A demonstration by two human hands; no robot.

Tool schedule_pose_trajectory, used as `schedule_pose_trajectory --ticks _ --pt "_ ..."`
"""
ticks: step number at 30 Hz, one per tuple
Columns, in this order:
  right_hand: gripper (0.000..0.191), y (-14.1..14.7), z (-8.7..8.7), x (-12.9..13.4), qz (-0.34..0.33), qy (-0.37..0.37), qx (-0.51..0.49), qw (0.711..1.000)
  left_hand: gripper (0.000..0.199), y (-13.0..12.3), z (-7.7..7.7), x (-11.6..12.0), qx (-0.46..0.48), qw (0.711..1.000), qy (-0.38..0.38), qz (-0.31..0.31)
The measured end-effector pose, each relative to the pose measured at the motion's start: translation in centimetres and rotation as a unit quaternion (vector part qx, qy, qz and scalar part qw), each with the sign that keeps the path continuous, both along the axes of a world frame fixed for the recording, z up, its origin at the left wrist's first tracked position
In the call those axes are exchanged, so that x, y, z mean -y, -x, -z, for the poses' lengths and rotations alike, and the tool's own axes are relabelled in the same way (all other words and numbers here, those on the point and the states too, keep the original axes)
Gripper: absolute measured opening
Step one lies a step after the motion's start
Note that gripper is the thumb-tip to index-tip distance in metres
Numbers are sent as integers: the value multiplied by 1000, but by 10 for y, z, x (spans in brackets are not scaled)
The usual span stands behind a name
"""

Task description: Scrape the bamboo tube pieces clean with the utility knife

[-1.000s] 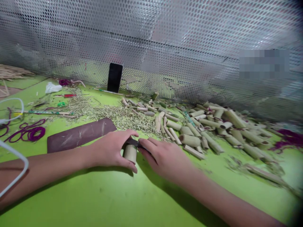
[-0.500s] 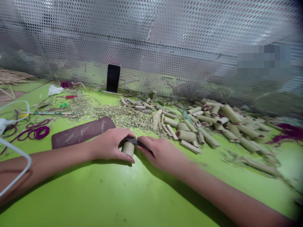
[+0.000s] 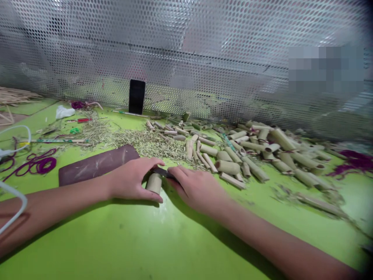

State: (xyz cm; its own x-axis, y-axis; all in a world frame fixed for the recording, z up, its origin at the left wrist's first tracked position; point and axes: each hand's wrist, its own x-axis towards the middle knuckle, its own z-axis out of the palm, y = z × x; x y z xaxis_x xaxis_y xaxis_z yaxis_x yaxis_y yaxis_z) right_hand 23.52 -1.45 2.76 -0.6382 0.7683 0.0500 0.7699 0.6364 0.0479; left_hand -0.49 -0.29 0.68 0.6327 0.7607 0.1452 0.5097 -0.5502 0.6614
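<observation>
My left hand [image 3: 132, 179] is closed around a short bamboo tube [image 3: 154, 183], thumb on the near side and fingers over the far side, holding it low over the green table [image 3: 134, 241]. In my right hand [image 3: 195, 186] is a dark knife [image 3: 163, 172], its blade lying against the top end of the tube. Part of the knife's handle is hidden by my fingers. Just behind my left forearm lies a flat brownish-purple sheet [image 3: 96, 167] with pale scuffs.
Many bamboo pieces [image 3: 256, 146] are heaped at right, beside a mound of shavings [image 3: 145, 142]. A phone [image 3: 136, 97] leans on a perforated metal screen [image 3: 180, 50]. Purple cord [image 3: 45, 165], a red screwdriver [image 3: 84, 120] and a white cable [image 3: 17, 212] lie at left.
The view has shifted slightly, moving most things a little left. Both hands keep their hold on the tube and the knife, with the blade still at the tube's top.
</observation>
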Motion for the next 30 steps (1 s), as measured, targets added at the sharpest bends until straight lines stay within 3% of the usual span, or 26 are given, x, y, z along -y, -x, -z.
schedule_pose_trajectory --ticks 8,15,30 --pt "25 3 2 -2 -21 -10 -15 1000 73 -2 0 -1 0 1000 -20 10" --pt "26 4 -6 -2 -5 50 -9 999 66 -4 -1 0 3 1000 -7 4" --pt "20 -4 -4 -4 -2 117 -57 991 64 1 5 -3 5 998 -45 42"
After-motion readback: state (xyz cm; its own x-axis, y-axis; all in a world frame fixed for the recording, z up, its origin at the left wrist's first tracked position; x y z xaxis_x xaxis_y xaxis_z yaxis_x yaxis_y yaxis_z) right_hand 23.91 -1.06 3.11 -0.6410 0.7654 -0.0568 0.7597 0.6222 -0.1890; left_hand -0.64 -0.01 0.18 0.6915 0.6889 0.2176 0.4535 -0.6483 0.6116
